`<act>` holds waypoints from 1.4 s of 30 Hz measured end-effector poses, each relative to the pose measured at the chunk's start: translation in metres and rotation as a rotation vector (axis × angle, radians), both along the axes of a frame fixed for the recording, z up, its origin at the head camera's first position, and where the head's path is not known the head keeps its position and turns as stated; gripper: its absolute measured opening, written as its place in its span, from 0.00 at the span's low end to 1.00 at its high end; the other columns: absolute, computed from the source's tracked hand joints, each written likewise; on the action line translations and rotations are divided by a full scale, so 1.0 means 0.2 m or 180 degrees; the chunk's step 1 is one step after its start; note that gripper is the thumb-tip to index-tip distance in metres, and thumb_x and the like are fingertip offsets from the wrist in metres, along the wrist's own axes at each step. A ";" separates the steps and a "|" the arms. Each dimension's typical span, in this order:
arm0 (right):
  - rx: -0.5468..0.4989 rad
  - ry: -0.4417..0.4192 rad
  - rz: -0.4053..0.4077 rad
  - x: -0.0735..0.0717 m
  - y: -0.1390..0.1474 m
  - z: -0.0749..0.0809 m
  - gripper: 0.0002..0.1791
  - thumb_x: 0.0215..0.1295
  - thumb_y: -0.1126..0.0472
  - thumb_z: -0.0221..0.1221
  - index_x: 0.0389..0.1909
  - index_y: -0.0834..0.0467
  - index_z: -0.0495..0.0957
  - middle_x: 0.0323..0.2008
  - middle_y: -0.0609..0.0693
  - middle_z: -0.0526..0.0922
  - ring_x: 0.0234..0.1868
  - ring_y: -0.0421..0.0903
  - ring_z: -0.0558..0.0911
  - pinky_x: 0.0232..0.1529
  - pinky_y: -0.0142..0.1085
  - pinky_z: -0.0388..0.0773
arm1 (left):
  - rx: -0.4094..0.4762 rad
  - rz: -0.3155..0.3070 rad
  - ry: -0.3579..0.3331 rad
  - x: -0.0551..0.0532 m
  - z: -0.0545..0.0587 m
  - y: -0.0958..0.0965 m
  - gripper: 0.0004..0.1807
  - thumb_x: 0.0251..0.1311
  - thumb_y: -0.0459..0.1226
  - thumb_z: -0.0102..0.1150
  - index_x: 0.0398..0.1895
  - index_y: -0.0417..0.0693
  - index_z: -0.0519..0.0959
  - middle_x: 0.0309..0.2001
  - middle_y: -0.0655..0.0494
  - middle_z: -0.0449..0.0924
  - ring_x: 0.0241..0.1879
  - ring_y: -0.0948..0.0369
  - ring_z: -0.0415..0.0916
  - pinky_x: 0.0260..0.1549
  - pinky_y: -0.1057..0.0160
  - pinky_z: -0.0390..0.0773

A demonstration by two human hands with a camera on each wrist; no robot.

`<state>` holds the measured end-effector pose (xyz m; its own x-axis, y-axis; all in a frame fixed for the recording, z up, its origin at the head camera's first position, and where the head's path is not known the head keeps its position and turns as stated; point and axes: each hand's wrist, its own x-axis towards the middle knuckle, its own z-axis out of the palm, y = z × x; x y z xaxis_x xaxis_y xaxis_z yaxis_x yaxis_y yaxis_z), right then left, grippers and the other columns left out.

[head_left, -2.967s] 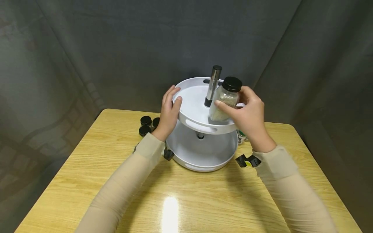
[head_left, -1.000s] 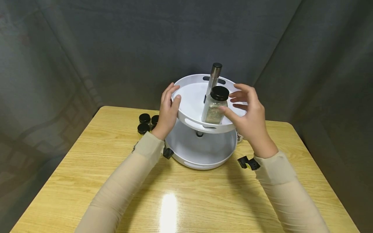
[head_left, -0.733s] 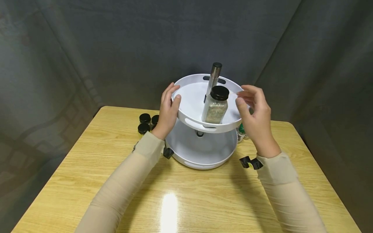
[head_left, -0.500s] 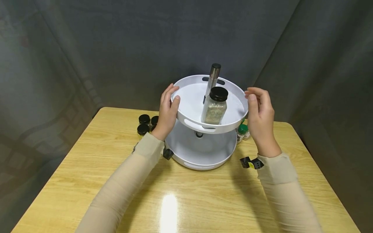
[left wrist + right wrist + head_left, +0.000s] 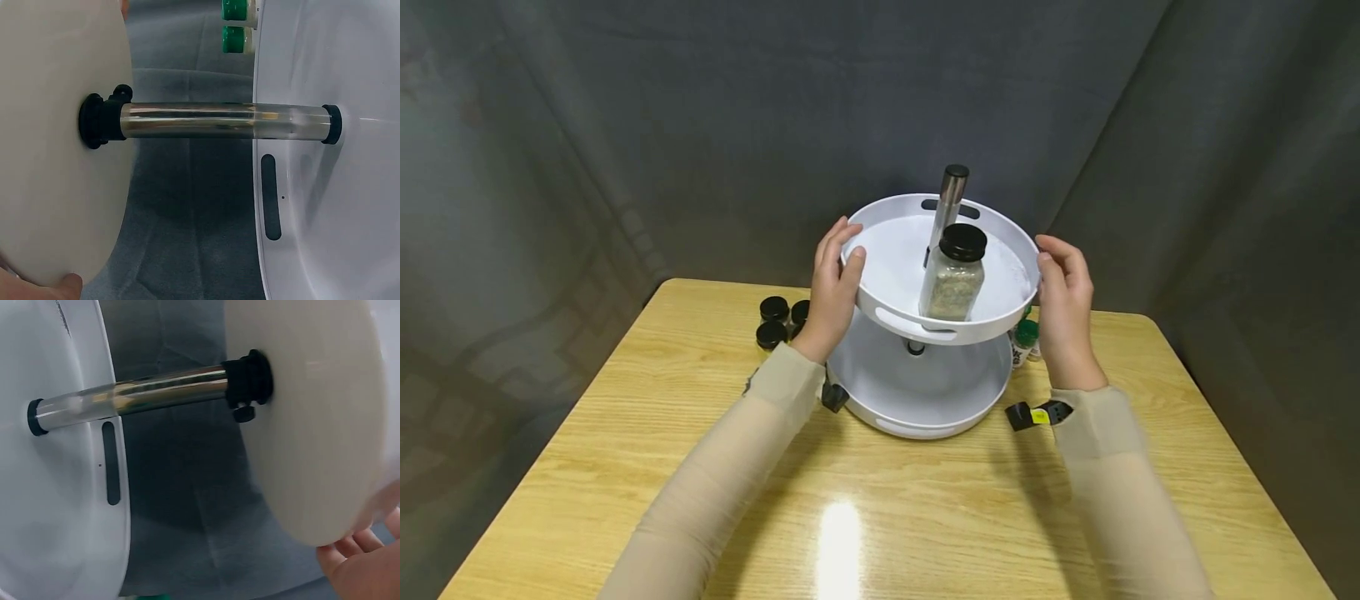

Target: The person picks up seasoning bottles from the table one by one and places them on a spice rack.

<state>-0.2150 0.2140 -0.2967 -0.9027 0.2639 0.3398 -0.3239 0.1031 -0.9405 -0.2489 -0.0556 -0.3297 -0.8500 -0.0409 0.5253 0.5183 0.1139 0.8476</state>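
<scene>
Two-tier tray stand (image 5: 917, 392) sits on the wooden table (image 5: 962, 525), a black-lidded jar (image 5: 956, 287) at six o'clock on its upper tray (image 5: 891, 254). The left hand (image 5: 832, 296) grips that tray's rim at nine; whether the right hand (image 5: 1067, 312), at three, grips or merely touches, I cannot tell. Slow, even pressure should keep the jar steady.

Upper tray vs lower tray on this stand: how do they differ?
The upper tray is raised on the pole; the lower tray is down at the table.
The upper tray bears a black-lidded jar; no jar shows on the lower tray.
The left hand and right hand hold the upper tray's rim; neither touches the lower tray.
Both are round and white, with raised rims and slots.
</scene>
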 end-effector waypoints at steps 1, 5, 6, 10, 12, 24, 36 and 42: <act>-0.0043 -0.0021 -0.0004 -0.01 0.00 -0.01 0.20 0.80 0.56 0.45 0.65 0.56 0.73 0.65 0.52 0.70 0.62 0.48 0.70 0.61 0.37 0.68 | 0.0002 0.0002 0.0001 0.00 0.00 0.00 0.27 0.74 0.43 0.45 0.71 0.37 0.67 0.78 0.46 0.50 0.77 0.54 0.49 0.75 0.62 0.51; -0.0173 -0.0052 -0.0032 -0.03 -0.01 -0.03 0.20 0.78 0.63 0.46 0.65 0.59 0.76 0.69 0.49 0.70 0.68 0.45 0.68 0.70 0.35 0.65 | -0.0014 -0.0019 0.0006 0.00 0.00 0.00 0.27 0.74 0.43 0.45 0.70 0.37 0.67 0.78 0.46 0.50 0.77 0.54 0.49 0.75 0.62 0.52; -0.0175 -0.0043 -0.0056 -0.03 -0.01 -0.03 0.21 0.77 0.64 0.46 0.65 0.60 0.76 0.70 0.49 0.70 0.70 0.44 0.67 0.71 0.34 0.63 | -0.0023 -0.0029 0.0006 0.00 0.00 -0.01 0.27 0.75 0.43 0.45 0.71 0.37 0.67 0.78 0.46 0.50 0.77 0.54 0.49 0.75 0.62 0.52; -0.0163 0.0112 -0.0131 -0.03 -0.02 -0.05 0.20 0.76 0.66 0.47 0.63 0.65 0.76 0.71 0.53 0.70 0.72 0.44 0.66 0.73 0.33 0.61 | -0.0052 -0.0053 -0.0036 -0.01 0.01 -0.02 0.27 0.75 0.42 0.45 0.71 0.37 0.67 0.78 0.47 0.51 0.77 0.56 0.49 0.75 0.62 0.51; -0.0132 0.0183 -0.0169 -0.03 -0.03 -0.07 0.20 0.75 0.67 0.47 0.63 0.66 0.76 0.70 0.54 0.71 0.71 0.45 0.67 0.72 0.33 0.62 | -0.0064 -0.0060 -0.0086 -0.01 0.02 -0.03 0.26 0.75 0.42 0.45 0.71 0.38 0.67 0.78 0.48 0.51 0.77 0.56 0.48 0.75 0.61 0.51; 0.0037 0.0342 -0.0460 0.03 -0.11 -0.10 0.18 0.73 0.70 0.48 0.59 0.69 0.78 0.67 0.54 0.73 0.69 0.44 0.69 0.70 0.33 0.64 | -0.0150 0.0069 -0.0205 -0.01 0.05 -0.07 0.26 0.80 0.43 0.39 0.75 0.44 0.65 0.78 0.48 0.54 0.77 0.57 0.51 0.74 0.66 0.53; -0.0074 0.0332 -0.0666 0.03 -0.22 -0.09 0.17 0.72 0.71 0.46 0.55 0.71 0.78 0.67 0.56 0.70 0.70 0.47 0.67 0.73 0.31 0.59 | -0.0184 0.0253 -0.0136 -0.01 0.03 -0.09 0.27 0.80 0.41 0.36 0.76 0.41 0.63 0.75 0.44 0.59 0.75 0.54 0.54 0.74 0.59 0.55; -0.0106 0.0397 -0.0669 0.03 -0.23 -0.11 0.16 0.72 0.72 0.46 0.53 0.71 0.78 0.68 0.57 0.69 0.70 0.47 0.67 0.73 0.31 0.60 | -0.0179 0.0368 -0.0071 0.03 0.03 -0.07 0.28 0.78 0.39 0.37 0.77 0.40 0.61 0.77 0.46 0.54 0.77 0.56 0.51 0.74 0.61 0.53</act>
<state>-0.2085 0.1678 -0.3178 -0.7784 0.4543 0.4332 -0.4124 0.1501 -0.8985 -0.2435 -0.0690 -0.3238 -0.8527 -0.1102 0.5106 0.4802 0.2194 0.8493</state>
